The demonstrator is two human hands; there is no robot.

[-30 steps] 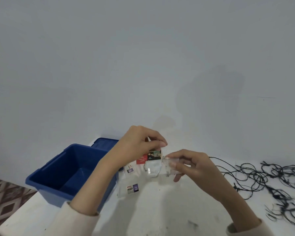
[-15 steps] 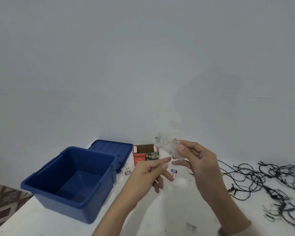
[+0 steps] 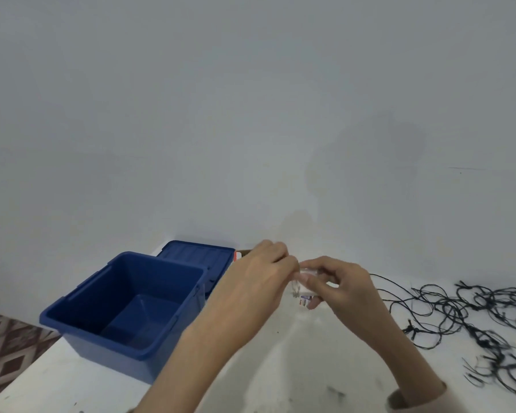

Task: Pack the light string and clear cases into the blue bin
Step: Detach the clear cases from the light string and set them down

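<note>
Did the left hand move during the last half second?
Yes. The left hand moved up and farther away: it now hides most of the red box.

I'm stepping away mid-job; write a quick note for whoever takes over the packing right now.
Left hand and right hand: both pinch one clear case between them, above the table, right of the blue bin.
Light string: loose on the table, far right.
Done: nothing visible in the bin yet; its lid lies behind it.
Left: bin this case, then the string.

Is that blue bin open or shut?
Open: the blue plastic bin shows its inside floor; its ribbed blue lid lies behind it.
</note>
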